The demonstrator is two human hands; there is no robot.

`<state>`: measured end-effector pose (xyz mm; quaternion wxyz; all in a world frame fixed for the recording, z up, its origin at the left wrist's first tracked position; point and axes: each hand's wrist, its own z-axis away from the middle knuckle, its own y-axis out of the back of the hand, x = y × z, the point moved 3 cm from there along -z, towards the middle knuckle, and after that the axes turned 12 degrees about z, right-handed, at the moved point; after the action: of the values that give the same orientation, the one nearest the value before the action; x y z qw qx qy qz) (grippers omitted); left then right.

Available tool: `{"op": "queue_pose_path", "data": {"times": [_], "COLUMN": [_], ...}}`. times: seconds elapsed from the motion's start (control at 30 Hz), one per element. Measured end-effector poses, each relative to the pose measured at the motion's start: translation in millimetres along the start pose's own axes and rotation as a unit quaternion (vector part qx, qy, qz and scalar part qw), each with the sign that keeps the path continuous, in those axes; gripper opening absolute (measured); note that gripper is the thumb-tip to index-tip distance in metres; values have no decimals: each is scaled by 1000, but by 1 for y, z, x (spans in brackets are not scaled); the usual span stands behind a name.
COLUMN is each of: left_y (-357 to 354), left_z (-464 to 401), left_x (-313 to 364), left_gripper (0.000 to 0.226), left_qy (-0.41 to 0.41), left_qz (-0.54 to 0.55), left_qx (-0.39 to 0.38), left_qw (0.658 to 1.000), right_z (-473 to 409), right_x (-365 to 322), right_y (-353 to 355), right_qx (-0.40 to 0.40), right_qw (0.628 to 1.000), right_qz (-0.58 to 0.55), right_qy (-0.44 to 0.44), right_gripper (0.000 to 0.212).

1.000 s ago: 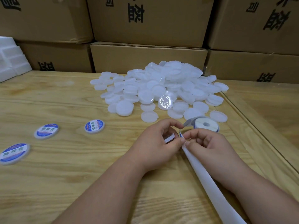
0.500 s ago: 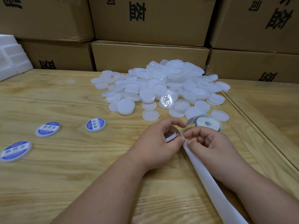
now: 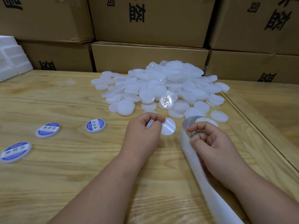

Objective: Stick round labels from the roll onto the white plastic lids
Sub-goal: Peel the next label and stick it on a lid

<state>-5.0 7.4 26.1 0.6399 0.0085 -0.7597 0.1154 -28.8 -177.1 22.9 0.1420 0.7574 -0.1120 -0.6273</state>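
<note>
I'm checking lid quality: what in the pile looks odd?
One disc at the near edge of the pile of white lids looks clear and glossy with mottled reflections, unlike the matte white ones around it. Nothing else stands out.

A heap of lids [image 3: 163, 88] lies on the tabletop [image 3: 64, 175], in front of stacked cartons [image 3: 148, 57]. Three labelled lids [image 3: 95, 126] lie to its left. The label roll [image 3: 200, 123] sits right of the left hand [image 3: 142, 136], behind the right hand [image 3: 213, 146].
</note>
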Motion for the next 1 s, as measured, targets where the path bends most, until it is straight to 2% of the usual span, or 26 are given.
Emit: {"op": "queue_pose_path", "data": {"times": [0.1,0.23,0.7,0.8,0.87,1.0], "left_y": [-4,-7,-7,-6,-6,-8], "left_z": [3,5,3,2,2,1], "left_x": [1,-3,2,4,5,4], "left_gripper": [30,28,25,32,35,26], "left_qy": [-7,-4,4,34,70,111], "left_qz": [-14,-30,56,172,230,234], "left_qx": [-49,-98,-134,-143,-139,-116], "left_qw": [999,995,989,974,961,959], "right_z": [1,2,2,3,3,3], "right_x": [0,-5,-12,-13,-11,-9], "right_y": [-2,0,1,0,0,1], "right_qx": [33,75,104,110,109,89], "right_qw": [998,987,965,973,983,993], "right_qz": [17,94,179,133,66,-32], "right_qy": [45,110,161,155,130,75], "right_gripper": [35,36,28,18,22,9]}}
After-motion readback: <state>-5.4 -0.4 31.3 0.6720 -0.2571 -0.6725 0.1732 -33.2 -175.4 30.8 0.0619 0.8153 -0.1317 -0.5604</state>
